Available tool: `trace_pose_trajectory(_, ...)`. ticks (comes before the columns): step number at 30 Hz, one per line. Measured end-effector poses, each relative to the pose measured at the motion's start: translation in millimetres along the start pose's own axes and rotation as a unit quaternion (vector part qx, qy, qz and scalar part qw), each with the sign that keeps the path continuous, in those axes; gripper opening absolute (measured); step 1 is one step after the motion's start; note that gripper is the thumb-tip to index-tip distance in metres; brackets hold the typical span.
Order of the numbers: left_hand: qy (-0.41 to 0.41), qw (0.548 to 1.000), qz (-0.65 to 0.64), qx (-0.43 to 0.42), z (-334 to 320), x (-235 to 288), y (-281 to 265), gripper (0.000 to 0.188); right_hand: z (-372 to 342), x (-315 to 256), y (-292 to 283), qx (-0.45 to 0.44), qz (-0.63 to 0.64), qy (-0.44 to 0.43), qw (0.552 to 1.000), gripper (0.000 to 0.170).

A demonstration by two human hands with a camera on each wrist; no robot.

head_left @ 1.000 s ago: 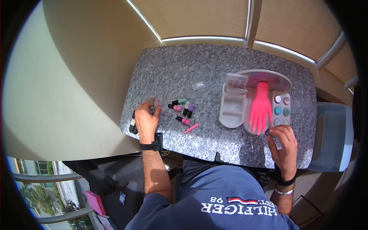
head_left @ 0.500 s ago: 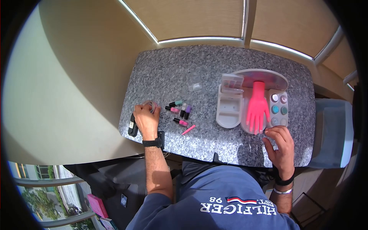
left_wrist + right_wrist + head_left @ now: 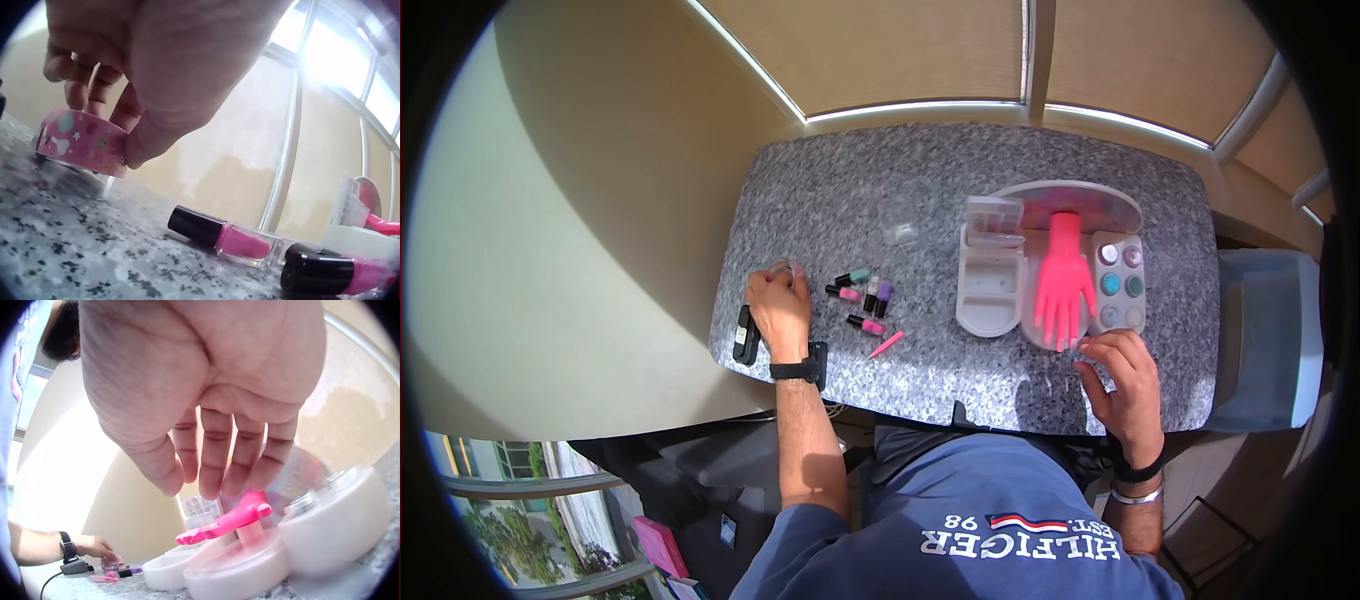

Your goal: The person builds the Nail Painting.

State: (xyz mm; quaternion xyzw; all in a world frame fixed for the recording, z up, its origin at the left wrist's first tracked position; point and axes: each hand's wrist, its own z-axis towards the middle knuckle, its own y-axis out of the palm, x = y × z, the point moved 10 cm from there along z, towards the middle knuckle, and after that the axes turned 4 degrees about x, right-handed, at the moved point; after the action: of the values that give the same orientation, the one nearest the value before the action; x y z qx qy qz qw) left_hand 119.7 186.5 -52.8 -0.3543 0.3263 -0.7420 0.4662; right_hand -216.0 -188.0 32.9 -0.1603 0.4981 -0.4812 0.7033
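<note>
My left hand (image 3: 779, 312) pinches a round pink patterned roll (image 3: 84, 142) between thumb and fingers at the table's left; in the left wrist view the roll is at or just over the surface. My right hand (image 3: 1127, 385), fingers loosely bent and holding nothing, hovers by the fingertips of a pink model hand (image 3: 1063, 280). That model hand lies in a white tray set (image 3: 990, 318) with several small round pots (image 3: 1110, 284) on its right side. Between the hands lie several nail polish bottles (image 3: 244, 242) and a pink pointed stick (image 3: 887, 344).
A black strap-like item (image 3: 746, 336) lies beside my left hand. Farther back is a clear plastic case (image 3: 902, 232). The granite-patterned table (image 3: 850, 180) meets a wall at the left, and a pale blue bin (image 3: 1268, 340) stands beyond its right edge.
The pink roll, seen as an open ring from above earlier, is now mostly hidden under my left fingers in the head view. The right hand keeps its place near the model hand.
</note>
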Motion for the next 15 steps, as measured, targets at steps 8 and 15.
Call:
trace_pose_trajectory(8,-0.062,0.864,-0.476,-0.152,7,59,-44,0.028,5,-4,2,-0.013,0.009,-0.007,1.0,0.03)
trace_pose_trajectory(15,-0.076,0.617,-0.695,-0.36,-50,188,-59,0.036,35,-28,5,-0.006,0.154,-0.02,0.988,0.035)
